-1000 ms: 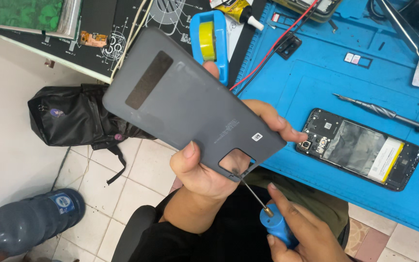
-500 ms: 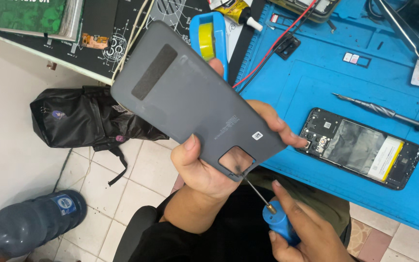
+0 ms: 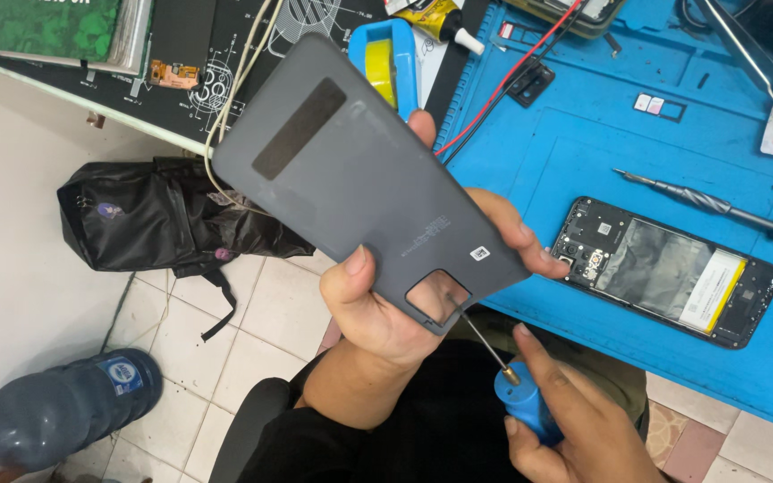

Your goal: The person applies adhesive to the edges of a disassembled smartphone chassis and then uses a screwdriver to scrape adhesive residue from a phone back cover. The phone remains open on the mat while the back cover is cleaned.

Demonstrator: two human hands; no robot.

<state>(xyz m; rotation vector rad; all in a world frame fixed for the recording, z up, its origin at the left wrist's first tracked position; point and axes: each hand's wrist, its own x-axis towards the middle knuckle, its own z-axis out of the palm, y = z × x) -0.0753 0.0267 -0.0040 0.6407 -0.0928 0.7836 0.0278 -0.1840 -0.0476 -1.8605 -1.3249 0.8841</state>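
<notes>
While gripped: back cover (image 3: 359,179) in left hand (image 3: 386,309).

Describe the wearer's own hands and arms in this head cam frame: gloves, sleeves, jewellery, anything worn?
Both hands are bare: no gloves, and no rings or watch that I can see. The left hand and its forearm are uncovered up to about the elbow, where dark clothing starts. The right hand is cut off by the bottom frame edge, so no sleeve shows there. Fingernails are short and unpainted.

Left hand (image 3: 386,313) raised palm-up, thumb on top and fingers curled around from behind, gripping; forearm angled up from the lap. Right hand (image 3: 574,429) lower, fingers closed, index finger extended forward.
</notes>
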